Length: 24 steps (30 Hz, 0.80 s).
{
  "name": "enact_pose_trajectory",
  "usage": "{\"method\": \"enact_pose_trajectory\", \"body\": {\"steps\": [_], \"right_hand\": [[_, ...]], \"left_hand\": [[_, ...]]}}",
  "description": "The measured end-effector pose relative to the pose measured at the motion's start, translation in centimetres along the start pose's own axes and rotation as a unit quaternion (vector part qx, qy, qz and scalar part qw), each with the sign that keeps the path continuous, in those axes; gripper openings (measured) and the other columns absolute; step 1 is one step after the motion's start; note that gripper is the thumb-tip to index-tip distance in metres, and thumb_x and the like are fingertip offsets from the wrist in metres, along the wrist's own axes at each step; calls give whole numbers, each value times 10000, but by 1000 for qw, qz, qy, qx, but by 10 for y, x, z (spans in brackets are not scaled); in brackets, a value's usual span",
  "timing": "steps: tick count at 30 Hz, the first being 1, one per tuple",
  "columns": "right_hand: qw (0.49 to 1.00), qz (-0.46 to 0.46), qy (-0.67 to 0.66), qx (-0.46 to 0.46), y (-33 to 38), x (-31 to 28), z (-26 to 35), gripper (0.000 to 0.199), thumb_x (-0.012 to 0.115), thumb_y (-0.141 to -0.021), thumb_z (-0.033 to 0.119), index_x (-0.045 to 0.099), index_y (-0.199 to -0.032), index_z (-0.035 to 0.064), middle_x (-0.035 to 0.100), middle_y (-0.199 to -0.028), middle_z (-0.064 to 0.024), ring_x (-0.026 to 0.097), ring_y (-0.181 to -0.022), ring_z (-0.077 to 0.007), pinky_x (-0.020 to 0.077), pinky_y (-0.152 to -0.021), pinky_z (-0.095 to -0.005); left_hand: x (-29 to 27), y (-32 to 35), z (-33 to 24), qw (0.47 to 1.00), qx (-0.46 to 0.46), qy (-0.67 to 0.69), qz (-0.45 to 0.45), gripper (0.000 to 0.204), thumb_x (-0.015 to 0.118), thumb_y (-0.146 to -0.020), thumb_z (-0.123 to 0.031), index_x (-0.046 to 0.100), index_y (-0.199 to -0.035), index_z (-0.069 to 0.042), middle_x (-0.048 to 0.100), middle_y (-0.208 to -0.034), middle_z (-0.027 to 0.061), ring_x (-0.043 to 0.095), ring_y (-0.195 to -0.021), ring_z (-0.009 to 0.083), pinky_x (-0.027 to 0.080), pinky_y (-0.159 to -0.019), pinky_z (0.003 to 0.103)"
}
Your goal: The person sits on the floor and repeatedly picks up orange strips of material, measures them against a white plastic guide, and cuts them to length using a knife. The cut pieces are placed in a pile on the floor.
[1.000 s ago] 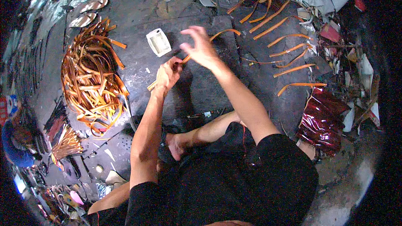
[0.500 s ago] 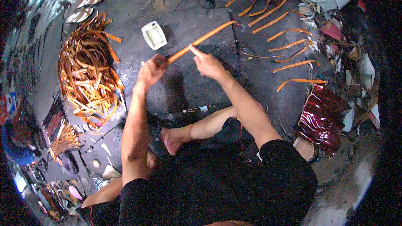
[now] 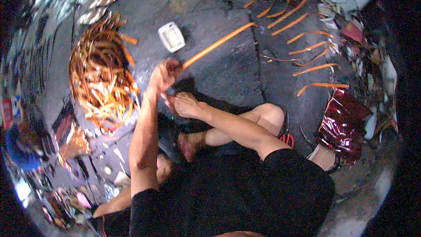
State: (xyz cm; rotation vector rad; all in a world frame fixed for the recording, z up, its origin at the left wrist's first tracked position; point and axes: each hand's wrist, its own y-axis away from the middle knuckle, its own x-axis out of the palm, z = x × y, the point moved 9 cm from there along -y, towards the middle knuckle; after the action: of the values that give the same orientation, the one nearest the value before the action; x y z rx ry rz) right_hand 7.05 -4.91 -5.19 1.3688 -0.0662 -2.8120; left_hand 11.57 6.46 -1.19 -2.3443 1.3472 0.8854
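A long, shiny orange-brown strip [image 3: 217,46], like a leather strap, slants up and to the right over the dark floor from my left hand [image 3: 163,78]. That hand is closed around its lower end. Close below it is my right hand [image 3: 186,105], off the strip's visible length, with its fingers curled toward my left wrist. Blur and the hand itself hide what its fingers hold, if anything. A small white rectangular dish [image 3: 172,37] lies beyond my left hand. To the left is a big tangled heap of similar orange-brown strips [image 3: 103,79].
Several separate strips [image 3: 313,68] lie in a row at the right. Beyond them are scraps and rubbish [image 3: 351,30]. A shiny dark-red sheet [image 3: 344,125] lies at the lower right. Pale footwear [image 3: 98,8] stands at the far left, and a tan bundle [image 3: 74,145] lies below the heap.
My right hand has left the strip's middle and come down toward me, below my left hand; its extended finger is now curled. My left hand keeps hold of the strip. The view has shifted slightly.
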Motion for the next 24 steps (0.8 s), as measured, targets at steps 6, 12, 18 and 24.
{"method": "enact_pose_trajectory", "body": {"steps": [6, 12, 18, 24], "right_hand": [[952, 82, -254, 151, 68, -162, -89, 377, 496, -953, 313, 568, -1251, 93, 631, -731, -90, 592, -561, -169, 491, -545, -345], [860, -244, -371, 249, 123, -256, -171, 325, 510, -964, 279, 578, -1219, 88, 539, -609, 5, 470, -482, -62, 389, -425, -230], [822, -347, -365, 267, 140, -280, -202, 310, 539, -953, 254, 591, -1194, 66, 568, -644, -5, 481, -497, -62, 404, -446, -229], [783, -424, -365, 272, 171, -293, -221, 307, 552, -949, 263, 605, -1177, 64, 583, -675, -8, 487, -517, -56, 406, -454, -217]], "left_hand": [[4, 2, -41, 995, 53, -80, 8, 178, 603, -770, -83, 578, -944, -58, 627, -904, 173, 608, -859, 373, 484, -731, 455], [18, -4, -17, 998, -54, 29, 12, 115, 618, -795, -129, 561, -858, -51, 597, -816, 173, 598, -805, 380, 478, -692, 470], [13, 14, 0, 994, -32, 23, 106, 196, 658, -835, -205, 604, -943, -51, 620, -837, 102, 608, -776, 237, 475, -671, 367], [-55, -33, -190, 943, -120, 254, 178, 251, 538, -840, -37, 574, -1088, -28, 556, -842, -22, 533, -762, 80, 429, -682, 214]]}}
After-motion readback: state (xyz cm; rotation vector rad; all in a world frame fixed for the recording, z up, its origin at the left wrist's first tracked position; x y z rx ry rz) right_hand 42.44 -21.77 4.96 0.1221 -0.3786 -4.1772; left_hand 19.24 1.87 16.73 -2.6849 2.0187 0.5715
